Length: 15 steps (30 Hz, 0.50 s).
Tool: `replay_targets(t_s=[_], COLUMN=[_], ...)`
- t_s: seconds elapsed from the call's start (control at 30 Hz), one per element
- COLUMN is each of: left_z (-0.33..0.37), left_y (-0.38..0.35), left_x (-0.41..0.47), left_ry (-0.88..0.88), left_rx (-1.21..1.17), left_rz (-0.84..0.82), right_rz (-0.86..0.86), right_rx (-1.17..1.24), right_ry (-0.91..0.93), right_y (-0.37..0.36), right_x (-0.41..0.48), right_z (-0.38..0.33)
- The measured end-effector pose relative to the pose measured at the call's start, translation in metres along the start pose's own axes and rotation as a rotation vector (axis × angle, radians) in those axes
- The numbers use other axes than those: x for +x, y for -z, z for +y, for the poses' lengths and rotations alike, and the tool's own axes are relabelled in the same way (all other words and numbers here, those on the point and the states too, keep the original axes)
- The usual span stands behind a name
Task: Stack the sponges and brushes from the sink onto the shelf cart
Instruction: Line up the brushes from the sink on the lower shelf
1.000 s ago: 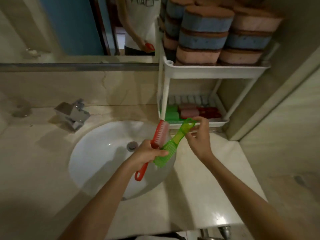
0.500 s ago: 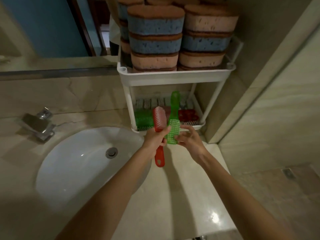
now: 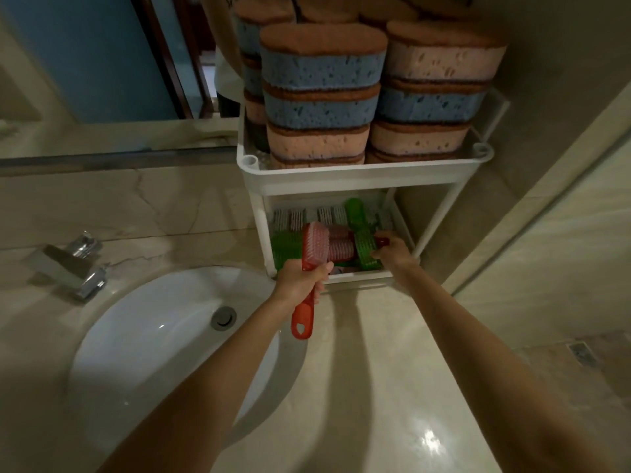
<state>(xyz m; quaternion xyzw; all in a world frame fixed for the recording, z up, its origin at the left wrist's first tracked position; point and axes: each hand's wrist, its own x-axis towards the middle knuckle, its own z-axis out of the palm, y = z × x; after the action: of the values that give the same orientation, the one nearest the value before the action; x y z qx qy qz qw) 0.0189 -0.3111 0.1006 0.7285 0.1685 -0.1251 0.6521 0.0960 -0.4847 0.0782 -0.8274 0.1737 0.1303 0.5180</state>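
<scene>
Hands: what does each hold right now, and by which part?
Left hand grips the red brush at its handle's top. Right hand holds the green brush by its bristled head.

Your two forearms are bare, no sleeves; left hand (image 3: pixel 300 279) and right hand (image 3: pixel 392 254) wear no gloves.

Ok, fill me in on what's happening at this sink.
A person is loading brushes onto the white shelf cart. The right hand is setting a green brush into the lower tray among other brushes. The left hand holds a red brush by its handle, waiting. Sponges are stacked on the top tier; the sink looks empty.
</scene>
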Motion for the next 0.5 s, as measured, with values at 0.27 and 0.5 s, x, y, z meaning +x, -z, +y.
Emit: replay_targets(t_s=[0.27,0.5], left_z=[0.001,0.008], left_y=[-0.001,0.003], left_x=[0.006,0.013], left_ry=[-0.059,-0.089], left_rx=[0.151,0.341], left_rz=[-0.127,-0.204], right_rz=[-0.025,0.046], right_rx=[-0.362,-0.453], right_ry=[0.074,0.173], right_y=[0.001,0.004], right_x=[0.0,-0.006], right_z=[-0.002,0.003])
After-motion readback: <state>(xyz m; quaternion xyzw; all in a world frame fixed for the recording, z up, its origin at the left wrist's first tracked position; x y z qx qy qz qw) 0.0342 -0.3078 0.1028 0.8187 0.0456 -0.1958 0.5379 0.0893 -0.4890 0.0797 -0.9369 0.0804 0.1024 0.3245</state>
